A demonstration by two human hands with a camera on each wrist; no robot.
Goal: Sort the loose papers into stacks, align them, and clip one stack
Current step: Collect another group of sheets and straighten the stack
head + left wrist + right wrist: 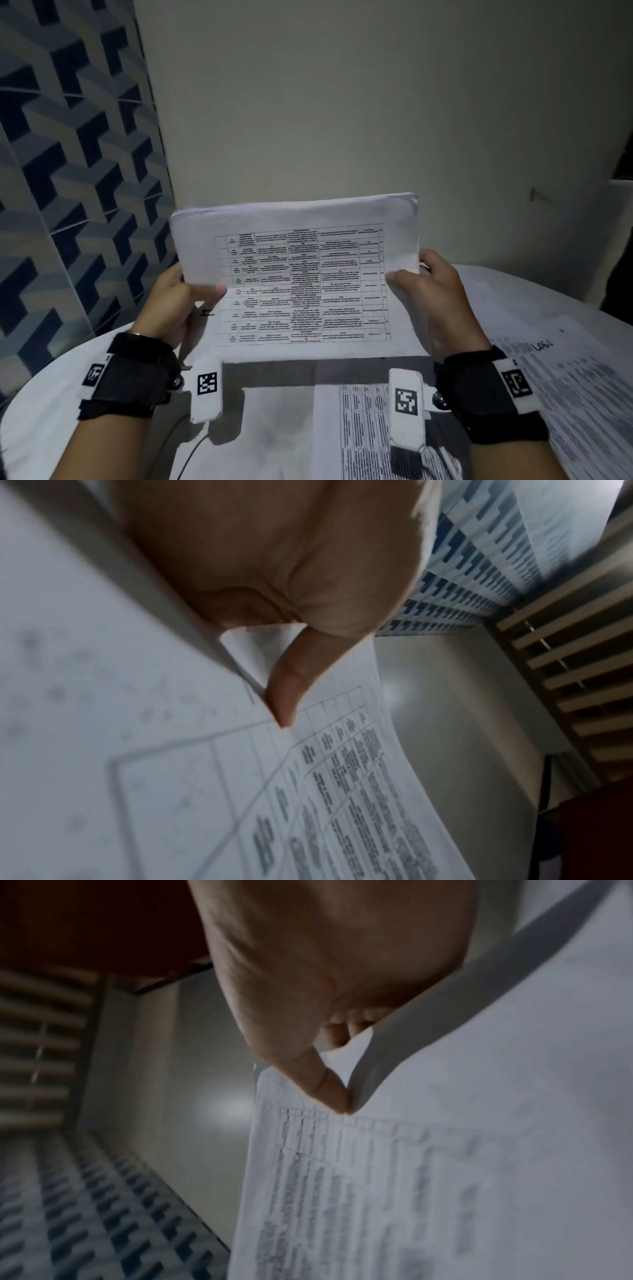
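A stack of white papers [301, 274] printed with a table stands on its lower edge on the round white table [51, 411], tilted toward the wall. My left hand [185, 294] grips its left side, thumb on the front sheet. My right hand [428, 291] grips its right side the same way. In the left wrist view my left thumb [287, 693] presses on the stack of papers [308, 791]. In the right wrist view my right thumb [325, 1085] presses on the printed sheet [411, 1177]. No clip is visible.
More printed sheets [370, 431] lie flat on the table below my hands, and others [565, 370] spread out at the right. A plain wall [342, 102] rises close behind the table, with blue patterned tiles [68, 171] at the left.
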